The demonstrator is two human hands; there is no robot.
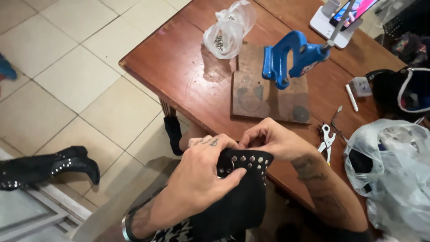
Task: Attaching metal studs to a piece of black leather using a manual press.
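Here, your left hand (199, 177) grips the black suede boot top with rows of round silver studs (244, 179), low in the middle of the view, just in front of the near edge of the brown wooden table (179, 67). Your thumb presses on the studded edge and your fingers wrap around the back. Your right hand (273, 139) is curled at the top rim of the boot piece, with fingertips pinched tight at the edge; you cannot tell if something tiny sits between them.

On the table, a blue metal hand press (291, 56) stands on a worn wooden board (251, 96). Just beside the board, to the left, sits a clear plastic bag with small silver bits inside (228, 29). Near your right wrist lie white-handled pliers (327, 139). A white marker (351, 97) lies further back. A big crinkly clear plastic bag with dark things in it (394, 170) fills the right side. A phone on a white stand (340, 18) is at the far corner.

On the pale tiled floor (67, 67) to the left lies a black studded boot (49, 166), well apart from you
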